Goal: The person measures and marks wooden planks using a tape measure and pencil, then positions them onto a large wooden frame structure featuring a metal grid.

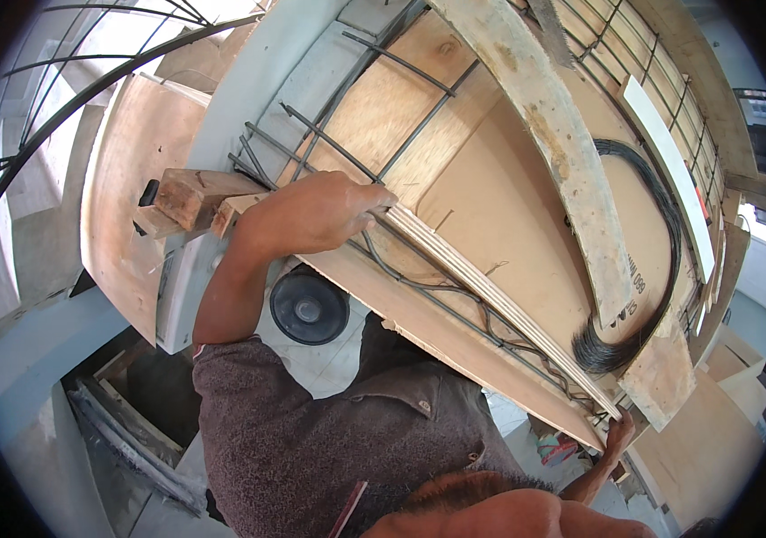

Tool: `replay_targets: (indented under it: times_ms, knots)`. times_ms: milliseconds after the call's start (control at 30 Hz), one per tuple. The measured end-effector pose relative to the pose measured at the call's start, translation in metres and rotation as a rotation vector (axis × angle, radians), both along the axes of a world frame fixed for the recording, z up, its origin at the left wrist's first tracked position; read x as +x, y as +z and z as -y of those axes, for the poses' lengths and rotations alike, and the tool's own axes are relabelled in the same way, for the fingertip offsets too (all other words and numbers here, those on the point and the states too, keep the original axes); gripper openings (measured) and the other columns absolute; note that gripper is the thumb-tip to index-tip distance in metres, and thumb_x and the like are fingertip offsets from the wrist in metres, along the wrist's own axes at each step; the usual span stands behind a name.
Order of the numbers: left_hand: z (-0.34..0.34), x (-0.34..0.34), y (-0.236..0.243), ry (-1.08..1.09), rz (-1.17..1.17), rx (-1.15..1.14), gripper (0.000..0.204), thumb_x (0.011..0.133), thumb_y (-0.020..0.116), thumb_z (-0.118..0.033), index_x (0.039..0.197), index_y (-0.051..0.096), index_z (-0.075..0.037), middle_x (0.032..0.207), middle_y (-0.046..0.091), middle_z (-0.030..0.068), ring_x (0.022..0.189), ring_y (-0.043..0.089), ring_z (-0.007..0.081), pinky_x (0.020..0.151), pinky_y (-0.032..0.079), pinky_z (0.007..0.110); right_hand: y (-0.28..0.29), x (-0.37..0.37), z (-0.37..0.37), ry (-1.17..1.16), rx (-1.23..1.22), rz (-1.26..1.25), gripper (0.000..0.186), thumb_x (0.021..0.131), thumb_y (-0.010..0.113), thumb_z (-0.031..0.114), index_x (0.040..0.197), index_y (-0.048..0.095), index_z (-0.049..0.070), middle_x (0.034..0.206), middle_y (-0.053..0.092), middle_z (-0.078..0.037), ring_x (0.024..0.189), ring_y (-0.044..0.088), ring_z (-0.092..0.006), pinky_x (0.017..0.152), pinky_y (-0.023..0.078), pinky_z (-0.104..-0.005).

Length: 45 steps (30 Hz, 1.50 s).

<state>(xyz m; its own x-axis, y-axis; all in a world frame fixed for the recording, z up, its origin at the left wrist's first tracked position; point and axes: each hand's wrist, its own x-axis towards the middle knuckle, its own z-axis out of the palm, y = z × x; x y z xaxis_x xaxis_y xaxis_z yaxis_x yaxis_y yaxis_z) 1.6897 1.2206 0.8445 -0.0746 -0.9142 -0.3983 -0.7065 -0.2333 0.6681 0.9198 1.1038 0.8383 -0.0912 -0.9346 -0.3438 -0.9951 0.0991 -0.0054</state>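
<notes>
A long, thin plywood strip with layered pale edges runs slantwise from left to lower right in front of me. My left hand is closed round its left end, thumb and fingers together. At its far right end my right hand grips it, small in view and partly hidden. Just under the strip lie dark steel rods tied with bent wire, along the near edge of a tan sheet. Bare rod ends stick out beside my left hand.
A long stained board crosses the tan sheet. Beside it lies a curved bundle of black wire, with a white strip further right. Wooden blocks sit left of my forearm. A round black base stands on the floor below.
</notes>
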Motion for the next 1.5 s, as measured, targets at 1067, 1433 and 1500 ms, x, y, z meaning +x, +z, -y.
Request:
replay_targets:
  times_ms: [1067,1433,1500]
  knots:
    - [0.001,0.006,-0.007,-0.027,-0.005,-0.035,0.035,0.083,0.062,-0.015,0.116,0.060,-0.008,0.085,0.064,0.0199,0.077,0.062,0.0365,0.070,0.047,0.044,-0.004,-0.016,-0.007,0.225,-0.047,-0.092,0.030,0.072,0.057,0.004,0.101,0.066,0.004,0.090,0.065,-0.020,0.086,0.063,-0.0361,0.076,0.048,-0.0435]
    - [0.009,-0.009,0.003,0.036,-0.153,0.051,0.037,0.084,0.054,-0.006,0.119,0.055,0.003,0.108,0.064,0.0178,0.102,0.062,0.0253,0.088,0.047,0.033,0.000,-0.006,0.008,0.205,-0.121,-0.040,0.031,0.069,0.055,0.003,0.097,0.067,0.003,0.093,0.065,-0.022,0.093,0.059,-0.0403,0.084,0.046,-0.0462]
    - [0.013,-0.014,0.003,0.071,-0.180,0.092,0.037,0.084,0.053,-0.004,0.119,0.054,0.005,0.109,0.063,0.0168,0.104,0.060,0.0221,0.088,0.046,0.031,0.005,0.002,0.000,0.138,-0.125,0.042,0.030,0.068,0.055,0.002,0.096,0.067,0.004,0.090,0.065,-0.022,0.091,0.060,-0.0403,0.081,0.047,-0.0453]
